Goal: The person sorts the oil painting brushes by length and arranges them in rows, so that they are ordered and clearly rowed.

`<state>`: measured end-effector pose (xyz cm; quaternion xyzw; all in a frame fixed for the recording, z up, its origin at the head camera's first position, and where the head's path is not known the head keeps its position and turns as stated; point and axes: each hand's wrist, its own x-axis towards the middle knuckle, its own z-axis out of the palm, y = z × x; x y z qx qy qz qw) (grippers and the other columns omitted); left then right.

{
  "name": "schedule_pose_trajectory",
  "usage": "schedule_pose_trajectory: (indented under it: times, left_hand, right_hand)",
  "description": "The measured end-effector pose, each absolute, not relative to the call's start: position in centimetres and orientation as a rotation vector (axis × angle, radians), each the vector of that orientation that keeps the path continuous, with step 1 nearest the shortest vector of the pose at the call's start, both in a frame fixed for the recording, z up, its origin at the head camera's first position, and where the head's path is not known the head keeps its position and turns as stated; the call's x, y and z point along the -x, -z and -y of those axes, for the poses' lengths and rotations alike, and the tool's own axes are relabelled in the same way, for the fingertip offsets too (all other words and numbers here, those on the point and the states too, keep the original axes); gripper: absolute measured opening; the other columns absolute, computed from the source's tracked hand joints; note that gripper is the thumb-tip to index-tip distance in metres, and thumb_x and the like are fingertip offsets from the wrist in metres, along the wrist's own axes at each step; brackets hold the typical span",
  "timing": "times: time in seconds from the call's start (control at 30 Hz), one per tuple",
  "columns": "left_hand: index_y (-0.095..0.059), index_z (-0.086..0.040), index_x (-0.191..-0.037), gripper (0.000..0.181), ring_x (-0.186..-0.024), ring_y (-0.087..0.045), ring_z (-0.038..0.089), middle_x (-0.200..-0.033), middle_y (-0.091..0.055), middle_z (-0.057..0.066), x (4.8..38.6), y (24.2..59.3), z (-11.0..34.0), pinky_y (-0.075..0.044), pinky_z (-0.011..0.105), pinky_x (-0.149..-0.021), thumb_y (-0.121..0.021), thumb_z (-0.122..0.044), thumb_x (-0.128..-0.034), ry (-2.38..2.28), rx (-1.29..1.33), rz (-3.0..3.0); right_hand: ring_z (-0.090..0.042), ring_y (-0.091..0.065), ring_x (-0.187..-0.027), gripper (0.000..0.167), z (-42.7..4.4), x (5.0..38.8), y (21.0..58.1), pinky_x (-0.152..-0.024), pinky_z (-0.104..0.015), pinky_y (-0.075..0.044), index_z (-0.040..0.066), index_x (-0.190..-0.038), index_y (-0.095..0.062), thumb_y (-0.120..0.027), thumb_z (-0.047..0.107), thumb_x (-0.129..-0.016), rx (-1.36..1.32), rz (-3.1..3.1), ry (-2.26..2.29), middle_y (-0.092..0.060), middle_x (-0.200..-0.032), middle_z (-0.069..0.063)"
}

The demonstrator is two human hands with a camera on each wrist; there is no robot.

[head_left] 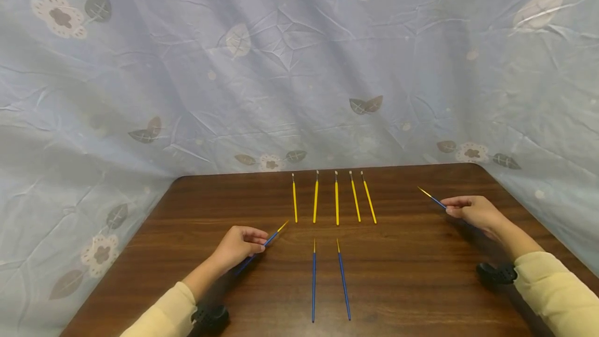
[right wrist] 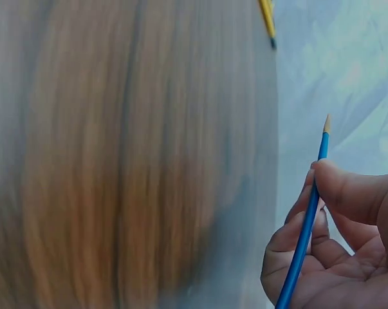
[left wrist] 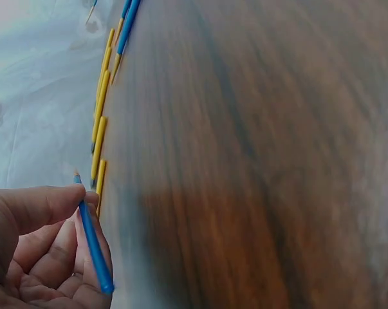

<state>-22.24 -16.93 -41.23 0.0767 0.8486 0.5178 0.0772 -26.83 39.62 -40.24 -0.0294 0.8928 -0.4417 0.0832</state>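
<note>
My left hand pinches a blue paintbrush between thumb and fingers, its golden tip pointing up and to the right in the head view. On the right side of the table, my right hand pinches another blue paintbrush, tip toward the far left. Between the hands lie two blue paintbrushes, a left one and a right one, tips away from me. Beyond them several yellow paintbrushes lie in a row, bristles toward the far edge. The held left brush's tip appears near the leftmost yellow paintbrush.
The brown wooden table has rounded far corners. A pale grey curtain with flowers and leaves hangs behind it and along both sides. A black strap-like piece sits under each wrist, the left one and the right one.
</note>
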Motion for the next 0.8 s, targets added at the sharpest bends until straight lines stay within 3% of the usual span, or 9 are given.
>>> schedule_pose_trajectory:
  times: [0.23, 0.37, 0.5, 0.67, 0.8]
  left_hand:
    - [-0.069, 0.006, -0.108, 0.024, -0.077, -0.064, 0.018, -0.093, -0.069, 0.009, 21.7, 40.8, 16.3, -0.055, 0.033, -0.063, -0.070, 0.005, -0.0845, -1.566, -0.231, -2.500]
    - [-0.068, 0.007, -0.109, 0.023, -0.077, -0.063, 0.018, -0.091, -0.068, 0.009, 21.4, 40.6, 15.8, -0.055, 0.032, -0.064, -0.069, 0.005, -0.0853, -1.574, -0.230, -2.486]
    - [-0.068, 0.008, -0.109, 0.024, -0.077, -0.064, 0.018, -0.092, -0.068, 0.010, 20.9, 40.6, 15.2, -0.055, 0.032, -0.063, -0.068, 0.005, -0.0856, -1.592, -0.229, -2.454]
    - [-0.066, 0.007, -0.111, 0.026, -0.078, -0.063, 0.019, -0.094, -0.066, 0.010, 20.0, 40.5, 14.6, -0.057, 0.034, -0.063, -0.068, 0.003, -0.0863, -1.590, -0.219, -2.424]
    - [-0.066, 0.006, -0.112, 0.026, -0.077, -0.063, 0.020, -0.095, -0.065, 0.009, 19.4, 40.4, 14.1, -0.057, 0.035, -0.059, -0.069, 0.002, -0.0861, -1.586, -0.215, -2.418]
  right_hand:
    - [-0.039, -0.049, -0.117, 0.048, -37.0, 25.8, 39.3, -0.084, -0.039, -0.047, -0.008, -0.137, -0.048, -0.056, 0.021, -0.100, 0.172, -2.589, 1.348, -0.049, -0.133, -0.030]
    - [-0.040, -0.048, -0.118, 0.046, -35.6, 25.1, 39.0, -0.087, -0.042, -0.047, -0.010, -0.137, -0.046, -0.054, 0.017, -0.101, 0.189, -2.532, 1.359, -0.049, -0.132, -0.031]
    - [-0.035, -0.050, -0.110, 0.042, -34.1, 24.4, 38.9, -0.082, -0.040, -0.047, -0.011, -0.135, -0.047, -0.053, 0.014, -0.101, 0.197, -2.491, 1.365, -0.051, -0.128, -0.028]
    - [-0.025, -0.048, -0.092, 0.037, -32.0, 23.3, 38.9, -0.066, -0.030, -0.044, -0.010, -0.130, -0.051, -0.055, 0.009, -0.099, 0.168, -2.408, 1.437, -0.054, -0.112, -0.018]
    - [-0.023, -0.048, -0.089, 0.035, -30.5, 22.5, 38.9, -0.066, -0.030, -0.047, -0.010, -0.126, -0.053, -0.057, 0.008, -0.097, 0.154, -2.360, 1.475, -0.052, -0.105, -0.013]
